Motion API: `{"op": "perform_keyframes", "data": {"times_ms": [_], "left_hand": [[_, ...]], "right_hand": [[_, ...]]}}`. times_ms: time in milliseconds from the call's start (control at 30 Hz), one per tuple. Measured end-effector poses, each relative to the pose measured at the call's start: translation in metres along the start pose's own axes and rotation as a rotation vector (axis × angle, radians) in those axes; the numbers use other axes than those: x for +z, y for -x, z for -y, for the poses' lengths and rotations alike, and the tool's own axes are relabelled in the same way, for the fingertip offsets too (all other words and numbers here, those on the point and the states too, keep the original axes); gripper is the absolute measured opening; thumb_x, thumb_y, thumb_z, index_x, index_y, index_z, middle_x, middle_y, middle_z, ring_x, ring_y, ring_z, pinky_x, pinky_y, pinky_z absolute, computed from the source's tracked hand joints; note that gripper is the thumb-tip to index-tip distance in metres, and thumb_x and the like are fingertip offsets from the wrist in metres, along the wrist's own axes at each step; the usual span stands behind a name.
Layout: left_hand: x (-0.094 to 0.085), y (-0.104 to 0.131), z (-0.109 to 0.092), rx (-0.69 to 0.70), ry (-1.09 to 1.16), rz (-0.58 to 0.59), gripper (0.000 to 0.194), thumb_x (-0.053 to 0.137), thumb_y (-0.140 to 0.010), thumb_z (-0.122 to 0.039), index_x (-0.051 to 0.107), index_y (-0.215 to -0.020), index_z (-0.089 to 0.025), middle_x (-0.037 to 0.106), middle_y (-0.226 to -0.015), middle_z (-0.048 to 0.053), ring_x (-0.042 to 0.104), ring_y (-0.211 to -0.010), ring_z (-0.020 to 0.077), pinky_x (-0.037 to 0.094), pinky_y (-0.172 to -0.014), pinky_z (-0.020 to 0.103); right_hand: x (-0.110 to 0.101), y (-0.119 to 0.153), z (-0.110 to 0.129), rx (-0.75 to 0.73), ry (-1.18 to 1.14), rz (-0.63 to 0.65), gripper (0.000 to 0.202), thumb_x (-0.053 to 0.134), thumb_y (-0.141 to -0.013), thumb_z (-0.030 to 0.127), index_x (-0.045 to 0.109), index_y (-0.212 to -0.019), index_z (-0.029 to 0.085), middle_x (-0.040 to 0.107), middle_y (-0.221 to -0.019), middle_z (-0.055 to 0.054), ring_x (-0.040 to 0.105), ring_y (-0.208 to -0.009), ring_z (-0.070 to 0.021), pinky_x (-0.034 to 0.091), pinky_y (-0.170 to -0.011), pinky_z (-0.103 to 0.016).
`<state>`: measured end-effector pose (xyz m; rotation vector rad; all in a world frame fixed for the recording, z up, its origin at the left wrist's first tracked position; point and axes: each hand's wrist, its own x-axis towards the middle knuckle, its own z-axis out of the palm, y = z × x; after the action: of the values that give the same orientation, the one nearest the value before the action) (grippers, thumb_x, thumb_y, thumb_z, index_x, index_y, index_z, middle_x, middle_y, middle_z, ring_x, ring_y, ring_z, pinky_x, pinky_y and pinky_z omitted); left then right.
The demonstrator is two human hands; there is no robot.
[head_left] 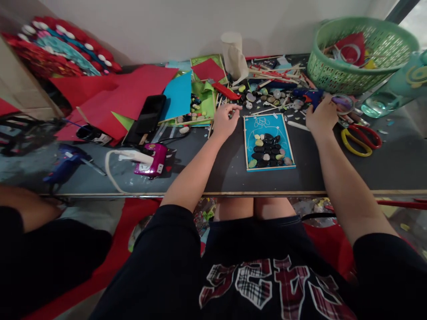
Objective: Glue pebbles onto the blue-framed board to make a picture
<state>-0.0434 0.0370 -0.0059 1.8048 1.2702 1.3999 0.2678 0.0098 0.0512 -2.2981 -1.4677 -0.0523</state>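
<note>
A blue board (267, 126) framed with thin sticks lies before me, with a white line drawing at its top and black, yellow and pale pebbles (267, 149) over its lower half. My left hand (227, 119) hovers at the board's upper left, fingers apart and slightly curled, holding nothing. Beyond the board's upper right, my right hand (322, 116) reaches onto a dark blue glue gun (308, 94), its fingers bent round the handle. Loose pebbles (263, 98) are scattered behind the board.
A green basket (353, 75), scissors (360, 140) and a clear bottle (383, 103) stand or lie at the right. On the left are a phone (151, 114), red paper (133, 84), a pink power adapter (155, 161) and another glue gun (66, 163). Someone's arm (26, 206) shows at lower left.
</note>
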Motion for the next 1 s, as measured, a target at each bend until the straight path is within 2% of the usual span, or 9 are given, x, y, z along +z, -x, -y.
{"op": "perform_keyframes", "data": {"times_ms": [67, 167, 300, 433, 533, 667, 800, 900, 1000], "left_hand": [[-0.017, -0.005, 0.006, 0.017, -0.153, -0.113, 0.015, 0.072, -0.088, -0.033, 0.073, -0.099, -0.022, 0.071, -0.119, 0.013, 0.057, -0.124, 0.0343, 0.038, -0.119, 0.048], [-0.045, -0.011, 0.017, -0.083, -0.355, -0.264, 0.029, 0.07, -0.087, -0.029, 0.07, -0.114, -0.019, 0.063, -0.135, 0.018, 0.045, -0.14, 0.041, 0.027, -0.126, 0.055], [-0.067, -0.014, 0.028, -0.258, -0.546, -0.244, 0.036, 0.062, -0.089, -0.029, 0.068, -0.122, -0.015, 0.061, -0.138, 0.023, 0.041, -0.144, 0.0462, 0.022, -0.126, 0.063], [-0.073, -0.016, 0.033, -0.31, -0.608, -0.208, 0.034, 0.061, -0.09, -0.032, 0.068, -0.12, -0.018, 0.058, -0.141, 0.023, 0.039, -0.144, 0.0494, 0.023, -0.122, 0.069], [-0.075, -0.018, 0.038, -0.279, -0.547, -0.238, 0.029, 0.066, -0.088, -0.039, 0.067, -0.112, -0.023, 0.061, -0.137, 0.02, 0.035, -0.147, 0.0464, 0.025, -0.123, 0.066], [-0.076, -0.021, 0.039, -0.289, -0.546, -0.187, 0.022, 0.065, -0.087, -0.043, 0.065, -0.096, -0.023, 0.063, -0.129, 0.019, 0.036, -0.146, 0.0447, 0.031, -0.12, 0.062], [-0.075, -0.022, 0.038, -0.268, -0.604, -0.142, 0.022, 0.062, -0.086, -0.044, 0.064, -0.084, -0.022, 0.066, -0.12, 0.02, 0.047, -0.137, 0.046, 0.035, -0.115, 0.063], [-0.074, -0.023, 0.042, -0.21, -0.672, -0.172, 0.026, 0.06, -0.086, -0.045, 0.063, -0.074, -0.022, 0.071, -0.099, 0.018, 0.059, -0.119, 0.0417, 0.04, -0.111, 0.058], [-0.074, -0.023, 0.04, -0.2, -0.757, -0.122, 0.031, 0.056, -0.089, -0.045, 0.066, -0.073, -0.021, 0.07, -0.081, 0.016, 0.064, -0.107, 0.0379, 0.045, -0.105, 0.052]], "right_hand": [[0.0, 0.004, -0.003, -0.043, 0.007, -0.052, 0.053, 0.06, -0.096, 0.021, 0.049, -0.144, 0.002, 0.056, -0.142, -0.03, 0.049, -0.134, -0.0408, 0.039, -0.109, -0.048], [0.001, 0.009, -0.004, -0.109, 0.012, -0.11, 0.053, 0.058, -0.095, 0.023, 0.049, -0.143, 0.004, 0.053, -0.144, -0.027, 0.045, -0.135, -0.041, 0.036, -0.113, -0.051], [0.006, 0.009, -0.003, -0.238, -0.017, -0.121, 0.054, 0.057, -0.089, 0.023, 0.049, -0.14, 0.009, 0.055, -0.138, -0.024, 0.047, -0.132, -0.0407, 0.04, -0.111, -0.057], [0.011, 0.008, -0.004, -0.328, -0.044, -0.131, 0.05, 0.054, -0.091, 0.027, 0.051, -0.139, 0.015, 0.059, -0.134, -0.02, 0.05, -0.13, -0.0399, 0.041, -0.11, -0.058], [0.012, 0.01, -0.005, -0.361, -0.065, -0.125, 0.045, 0.053, -0.093, 0.029, 0.053, -0.137, 0.018, 0.059, -0.135, -0.019, 0.051, -0.13, -0.0387, 0.041, -0.111, -0.058], [0.01, 0.012, -0.006, -0.373, -0.084, -0.101, 0.041, 0.05, -0.097, 0.033, 0.053, -0.137, 0.023, 0.059, -0.136, -0.016, 0.051, -0.13, -0.038, 0.042, -0.111, -0.058], [0.007, 0.013, -0.006, -0.382, -0.085, -0.082, 0.04, 0.049, -0.097, 0.03, 0.055, -0.136, 0.023, 0.059, -0.137, -0.015, 0.05, -0.132, -0.036, 0.041, -0.113, -0.055], [0.007, 0.013, -0.007, -0.402, -0.084, -0.083, 0.039, 0.05, -0.095, 0.026, 0.056, -0.134, 0.021, 0.059, -0.137, -0.015, 0.051, -0.132, -0.0345, 0.041, -0.114, -0.052], [0.013, 0.01, -0.011, -0.445, -0.104, -0.096, 0.037, 0.05, -0.095, 0.026, 0.057, -0.131, 0.022, 0.062, -0.133, -0.014, 0.052, -0.13, -0.0342, 0.042, -0.113, -0.053]]}}
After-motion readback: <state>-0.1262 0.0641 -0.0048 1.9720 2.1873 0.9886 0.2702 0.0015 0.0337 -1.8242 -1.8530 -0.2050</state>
